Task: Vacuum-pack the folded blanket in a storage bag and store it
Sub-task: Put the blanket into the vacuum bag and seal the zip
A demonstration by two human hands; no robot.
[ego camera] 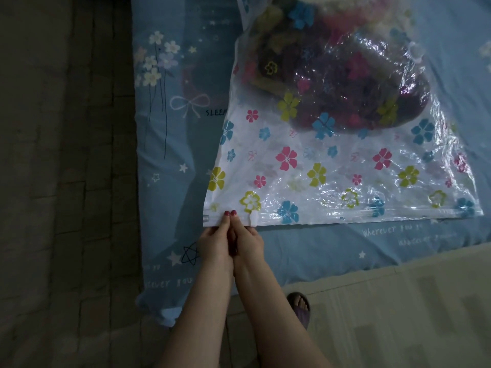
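The storage bag (332, 168) lies flat on the bed (172, 128), its flower-printed plastic spread out beyond the fingers, and the folded blanket (345, 83) sits as a dark bulge in the far half, well away from the mouth. Both hands are pressed together at the near left corner of the bag. The left hand (215, 240) and the right hand (248, 241) each pinch the seal strip (372, 215), thumbs on top and the other fingers tucked under the edge, so both are closed on the bag's rim. Just to the right of the fingers sits a small white slider clip (253, 217) on the strip.

To my eye she is starting to close the zip from this corner. To do it well, I would keep the strip flat and taut against the bed, press the two tracks together firmly, and work steadily rightward along the whole edge without skipping a stretch. The loose, crinkled plastic to the right of the fingers may pucker, and a pucker would leave a gap that lets air back in.
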